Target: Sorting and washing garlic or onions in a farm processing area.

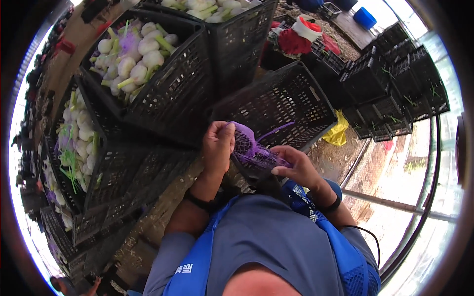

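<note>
Both hands stretch a purple mesh net bag [249,142] between them at chest height. One edge of the net is pinched between the thumb and fingers of my left hand [218,146]. My right hand [296,164] grips the bunched lower end of the same net. Behind and below the hands stands a black plastic crate [259,100] with perforated walls. A thin purple strip [276,131] shows against the inside of this crate. No garlic is visible within the net.
To the left, black crates [166,77] hold garlic bulbs [139,72] with short green stems, some in purple nets. Green ties [68,159] hang over one heap. Stacked black crates [392,81], a yellow bag [337,129] and a blue tub [364,17] stand rightward.
</note>
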Motion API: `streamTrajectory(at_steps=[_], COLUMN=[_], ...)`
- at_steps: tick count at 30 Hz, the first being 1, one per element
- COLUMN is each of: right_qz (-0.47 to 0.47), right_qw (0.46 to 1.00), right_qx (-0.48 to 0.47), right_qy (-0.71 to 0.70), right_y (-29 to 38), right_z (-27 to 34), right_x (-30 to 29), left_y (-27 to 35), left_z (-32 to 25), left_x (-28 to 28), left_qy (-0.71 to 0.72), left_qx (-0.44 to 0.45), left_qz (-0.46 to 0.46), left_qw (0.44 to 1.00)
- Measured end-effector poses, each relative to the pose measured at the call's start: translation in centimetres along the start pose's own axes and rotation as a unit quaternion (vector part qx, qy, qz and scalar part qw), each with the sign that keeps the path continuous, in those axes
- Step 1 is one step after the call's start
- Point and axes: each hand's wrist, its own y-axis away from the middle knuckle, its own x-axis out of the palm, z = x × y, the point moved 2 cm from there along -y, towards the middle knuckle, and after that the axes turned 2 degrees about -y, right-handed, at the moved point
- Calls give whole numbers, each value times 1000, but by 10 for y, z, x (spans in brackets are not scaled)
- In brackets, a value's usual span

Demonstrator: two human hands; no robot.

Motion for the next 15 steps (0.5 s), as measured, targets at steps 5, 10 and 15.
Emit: streamTrajectory(at_steps=[5,10,15], right_qz=[-73,-58,67], right_qw=[996,969,963], right_qx=[5,1,20], right_qy=[-43,-238,-262], right_y=[-36,-53,-62], right_z=[-1,7,5], right_x=[-41,-83,-103], left_y=[2,10,9], left_z=[4,10,5], left_x=[13,16,9], left_qy=[-47,-40,75], left_qx=[32,-14,-5], left_qz=[-17,-2,-97], left_qw=[998,999,993])
